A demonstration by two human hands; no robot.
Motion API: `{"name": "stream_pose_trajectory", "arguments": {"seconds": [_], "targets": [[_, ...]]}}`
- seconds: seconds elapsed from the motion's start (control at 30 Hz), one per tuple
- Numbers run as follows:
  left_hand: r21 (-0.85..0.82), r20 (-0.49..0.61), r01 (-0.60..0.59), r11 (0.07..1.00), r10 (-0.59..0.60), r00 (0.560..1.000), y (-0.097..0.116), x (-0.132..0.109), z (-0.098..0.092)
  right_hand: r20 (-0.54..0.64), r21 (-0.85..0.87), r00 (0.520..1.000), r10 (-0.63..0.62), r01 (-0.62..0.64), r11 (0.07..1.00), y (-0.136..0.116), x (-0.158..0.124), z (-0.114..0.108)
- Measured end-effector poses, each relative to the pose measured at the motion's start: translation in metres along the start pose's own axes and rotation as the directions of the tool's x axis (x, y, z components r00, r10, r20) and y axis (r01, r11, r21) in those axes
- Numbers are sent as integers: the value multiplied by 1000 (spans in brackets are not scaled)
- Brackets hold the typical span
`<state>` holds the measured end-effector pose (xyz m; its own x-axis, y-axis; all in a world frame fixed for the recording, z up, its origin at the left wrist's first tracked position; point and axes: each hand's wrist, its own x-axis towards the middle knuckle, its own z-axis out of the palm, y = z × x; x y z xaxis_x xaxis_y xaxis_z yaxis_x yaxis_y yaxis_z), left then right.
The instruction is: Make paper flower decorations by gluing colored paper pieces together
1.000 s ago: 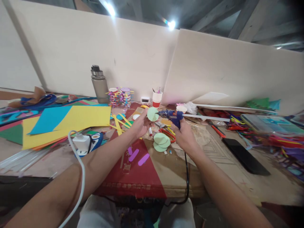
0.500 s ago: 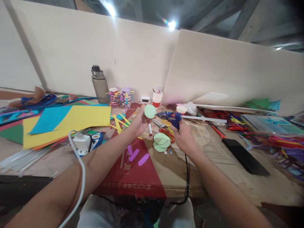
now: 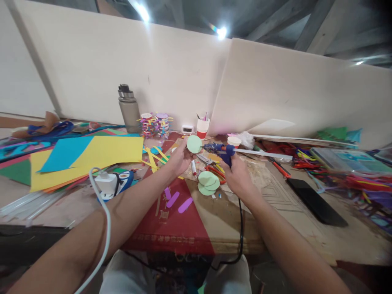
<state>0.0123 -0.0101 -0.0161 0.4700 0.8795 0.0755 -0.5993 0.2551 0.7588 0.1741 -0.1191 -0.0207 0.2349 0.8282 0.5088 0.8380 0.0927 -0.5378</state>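
Observation:
My left hand (image 3: 181, 158) is closed on a light green paper disc (image 3: 194, 144), gripped at its edge with the face toward me. My right hand (image 3: 237, 173) wraps round the handle of a blue hot glue gun (image 3: 225, 152). A long whitish glue stick (image 3: 265, 153) juts out of its back. The gun's nozzle points left, at the disc's right edge; whether they touch I cannot tell. Below the hands several green discs (image 3: 209, 182) lie overlapping on the cardboard. Scissors with red handles (image 3: 216, 172) and a marker (image 3: 194, 167) rest just behind them.
Yellow and blue sheets (image 3: 116, 149) and a power strip (image 3: 124, 181) with a white cable lie left. Purple strips (image 3: 173, 199) are in front. A bottle (image 3: 128, 108), two decorated cups (image 3: 162, 124) and a pen cup (image 3: 202, 127) stand behind. A black phone (image 3: 317, 202) lies right.

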Motion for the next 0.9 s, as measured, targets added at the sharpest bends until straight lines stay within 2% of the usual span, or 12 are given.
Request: {"name": "stream_pose_trajectory", "arguments": {"seconds": [0.33,0.47,0.67,0.8,0.9], "targets": [[-57,-50,-12,998,9,999,-2,0,0,63,65,996,-64,60,996,-11,-5,0],[-42,-16,36,998,-36,999,-7,-1,0,52,98,993,-101,96,991,-13,-4,2],[-13,26,102,995,-101,995,-17,-3,1,9,77,997,-75,74,994,-10,-2,4],[-6,48,110,994,-110,993,-17,-3,1,-8,83,998,-66,66,994,-9,-2,4],[-25,30,97,995,-96,995,-15,-3,1,24,89,997,-74,71,994,-10,-4,2]]}}
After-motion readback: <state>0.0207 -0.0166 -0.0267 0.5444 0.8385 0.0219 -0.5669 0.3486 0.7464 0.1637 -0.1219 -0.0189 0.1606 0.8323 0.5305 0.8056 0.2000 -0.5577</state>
